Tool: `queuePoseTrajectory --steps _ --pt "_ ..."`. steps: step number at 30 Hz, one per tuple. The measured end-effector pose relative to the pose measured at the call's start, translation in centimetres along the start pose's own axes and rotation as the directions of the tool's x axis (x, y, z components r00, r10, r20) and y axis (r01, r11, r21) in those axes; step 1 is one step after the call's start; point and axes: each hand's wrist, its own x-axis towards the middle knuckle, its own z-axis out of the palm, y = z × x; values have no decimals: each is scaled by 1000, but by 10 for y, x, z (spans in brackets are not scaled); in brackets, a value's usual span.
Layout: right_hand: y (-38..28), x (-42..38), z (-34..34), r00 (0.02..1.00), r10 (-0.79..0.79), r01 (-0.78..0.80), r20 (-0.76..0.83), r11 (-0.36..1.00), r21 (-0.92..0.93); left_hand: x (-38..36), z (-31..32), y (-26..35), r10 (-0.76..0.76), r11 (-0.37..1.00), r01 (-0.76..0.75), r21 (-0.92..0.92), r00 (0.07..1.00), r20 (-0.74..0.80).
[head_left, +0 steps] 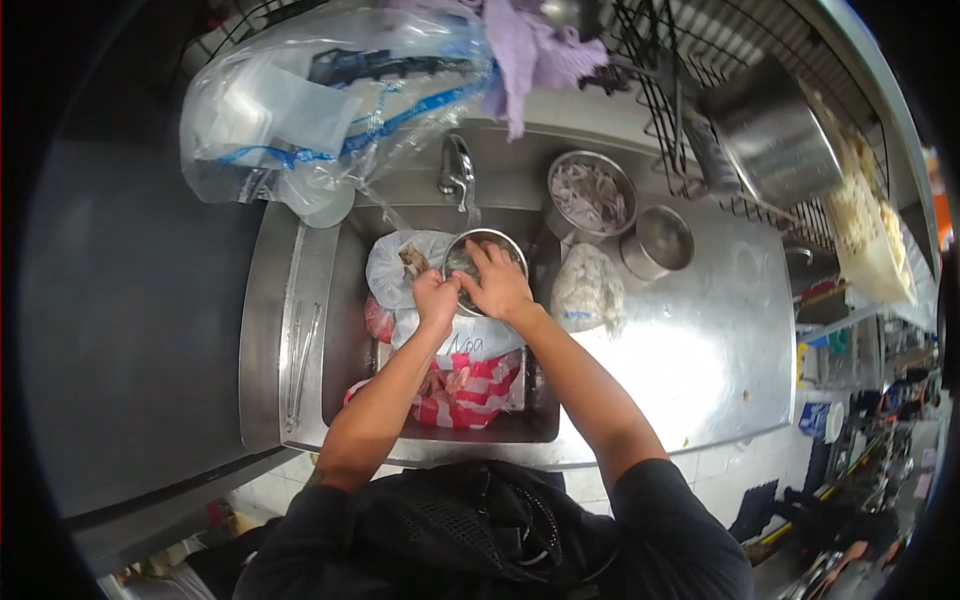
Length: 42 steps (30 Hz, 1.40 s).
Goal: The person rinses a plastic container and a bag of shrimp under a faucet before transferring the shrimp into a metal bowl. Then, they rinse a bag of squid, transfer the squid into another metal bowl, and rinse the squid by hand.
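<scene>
Both hands point(465, 290) over the metal bowl point(517, 250) (beneath them, faucet-side).

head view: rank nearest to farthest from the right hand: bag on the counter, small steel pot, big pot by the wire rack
From the right hand:
1. bag, just right of the sink
2. small steel pot, farther right on the counter
3. big pot, upper right by the wire rack

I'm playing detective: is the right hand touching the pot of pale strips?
Apart. The head view shows steel sink between the right hand and that pot.
</scene>
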Motion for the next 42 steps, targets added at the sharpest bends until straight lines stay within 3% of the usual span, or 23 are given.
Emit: queuePoseTrajectory --steps 5,8,11,13,19,23,26,28,32,35,37,38,39,41,42 --pt "-14 -44 18 999 36 -35 -9 996 80 -35 -25 -20 -25 998 27 62 999 -29" --pt "-19 -67 36 999 39 -35 -18 987 155 -50 -38 -30 44 991 -43 129 999 -6" --pt "-26 -86 57 990 121 -88 -76 937 339 -71 -42 -14 102 960 -101 262 995 9" --pt "-30 -97 69 978 166 -91 -124 883 460 -86 -44 -1 310 738 -266 620 950 38" --pt "-38 -116 92 926 309 -99 -217 752 651 -118 -26 36 363 514 -359 779 914 182" --pt "-41 -121 101 854 413 -107 -318 736 669 -129 -7 45 358 427 -449 785 881 309" --pt "-39 -119 97 813 449 -45 -370 682 730 -140 8 52 369 341 -504 794 848 380" --pt "-40 -116 92 747 445 80 -493 676 733 -143 12 56 391 280 -567 774 804 448" --pt "-54 -103 88 740 493 44 -458 644 764 -156 27 76 425 189 -646 739 733 531" --pt "-60 -93 88 767 545 112 -340 407 906 -161 34 90 439 85 -686 722 677 591" --pt "-67 -95 61 693 407 174 -595 707 686 -162 37 97 447 96 -684 723 678 583" --pt "-66 -92 62 692 407 177 -596 705 687 -163 38 100 448 93 -684 723 677 583" --pt "-66 -86 63 757 431 286 -492 458 842 -164 39 102 444 88 -676 731 684 579" --pt "-67 -81 64 824 416 348 -385 166 923 -166 40 108 438 86 -669 739 691 575" --pt "-67 -82 64 843 267 531 -466 -284 798 -167 40 111 452 53 -689 723 662 597"
